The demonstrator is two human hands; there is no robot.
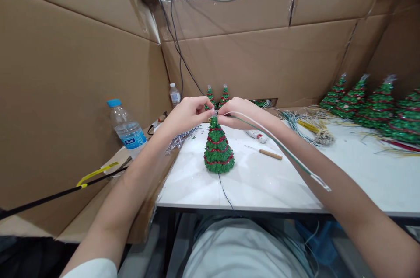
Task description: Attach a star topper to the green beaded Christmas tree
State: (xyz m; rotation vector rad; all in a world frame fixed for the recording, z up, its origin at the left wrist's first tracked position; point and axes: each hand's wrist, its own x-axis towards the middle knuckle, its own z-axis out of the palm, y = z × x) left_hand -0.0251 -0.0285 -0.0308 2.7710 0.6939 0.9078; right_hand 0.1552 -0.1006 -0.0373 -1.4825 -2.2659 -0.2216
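From where I stand, cardboard walls [249,55] box in the work, 1 along the left forearm's side and 1 across the back, beyond both hands. The left hand [192,114] has its thumb and forefinger pinched together on the clear tip [213,112] of 1 green tree [219,151]. The right hand [239,112] meets it there, thumb and fingers nearly closed on 1 wire pair [315,177], white and green, which trails across the right forearm; just how the tip is shared between the fingertips I cannot tell. The tree stands upright on the white table [197,190], directly below both hands, and 1 dark cord [225,188] runs from its base towards the wearer.

Left of the left hand are 2 bottles: the nearer, blue-capped bottle [126,129] sits beyond the forearm, the smaller, white-capped bottle [175,94] farther back. Nearer the left elbow, 1 black rod [49,199] with 1 yellow strip [95,173] juts in. Just behind the hands 2 similar trees [225,92] peek out, partly hidden by the fingers. Below the right wrist lies 1 wooden-handled awl [271,154]. Beyond the right forearm 1 wire bundle [300,125] spreads over the tabletop, and farther right I count 4 more trees [377,103] in a row.
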